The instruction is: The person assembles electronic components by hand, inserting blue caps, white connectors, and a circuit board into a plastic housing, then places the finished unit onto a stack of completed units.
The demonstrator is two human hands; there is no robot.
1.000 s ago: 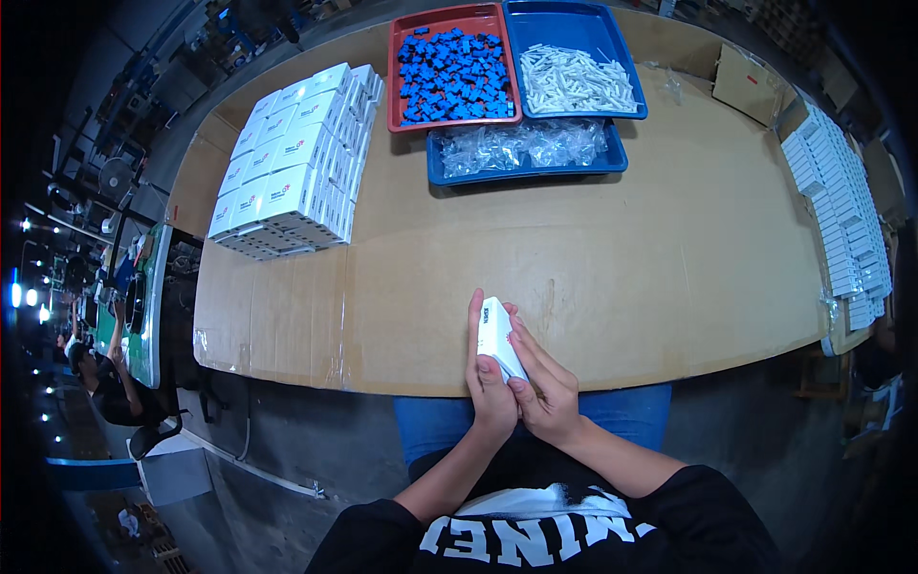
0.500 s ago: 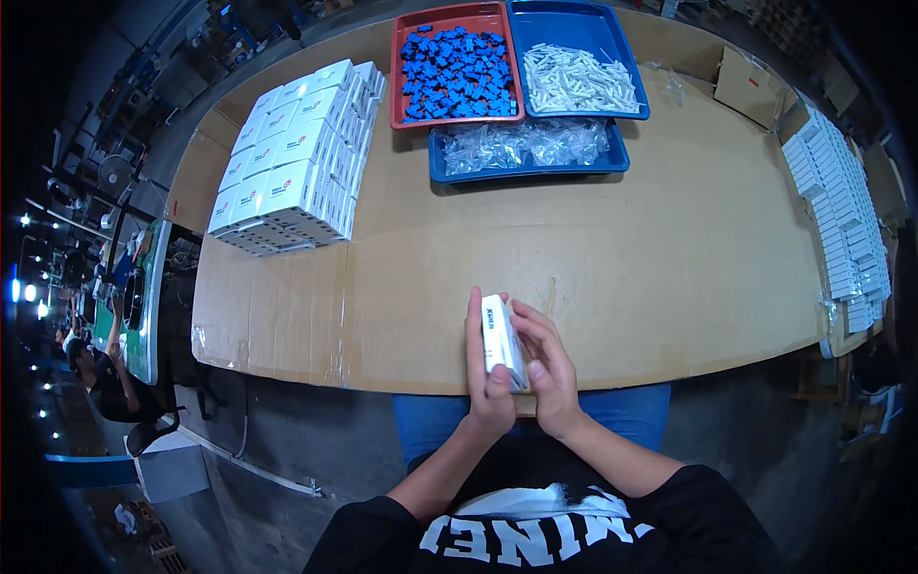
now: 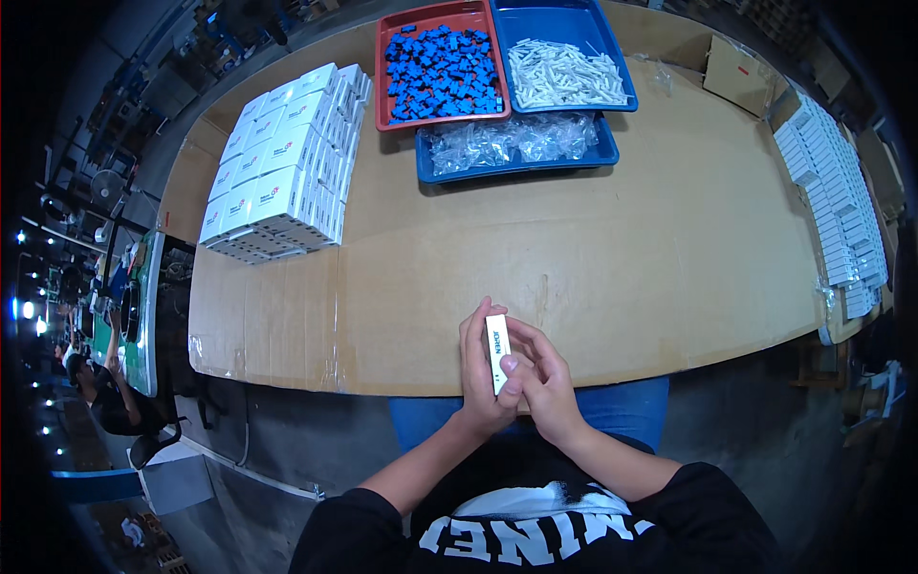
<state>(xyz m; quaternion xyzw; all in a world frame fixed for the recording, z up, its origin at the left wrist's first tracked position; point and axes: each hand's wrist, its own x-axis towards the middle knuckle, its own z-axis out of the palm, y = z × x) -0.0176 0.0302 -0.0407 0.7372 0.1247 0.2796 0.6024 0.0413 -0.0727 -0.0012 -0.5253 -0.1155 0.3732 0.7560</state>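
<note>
Holding a slim white box [image 3: 496, 352] at lower centre, over the near desk [image 3: 612, 258] edge; left hand [image 3: 481, 373] and right hand [image 3: 540, 378] fingers are clamped on it. Grip should be kept even so the box stays square.

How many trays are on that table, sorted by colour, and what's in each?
Red tray, holding small blue pieces: 1
Blue trays: 2, one with white pieces, one with clear plastic bags
Total: 3 trays

Both hands, left hand and right hand, hold one small white box at the near table edge.
</note>
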